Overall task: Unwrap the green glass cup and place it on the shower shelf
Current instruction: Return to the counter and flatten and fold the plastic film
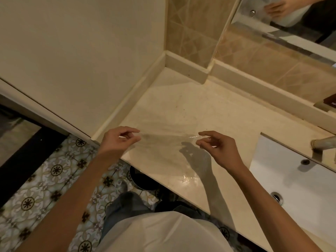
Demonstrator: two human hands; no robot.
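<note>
Both hands are pinching a clear plastic wrap (169,151) stretched flat above the cream surface (190,110), the left hand (118,140) gripping one top corner, the right hand (220,150) the other, beside the white sink (291,179); no green cup is showing.

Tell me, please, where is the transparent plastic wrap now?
In the head view, the plastic wrap is stretched between the left hand and right hand, above the marble counter, left of the sink.
</note>
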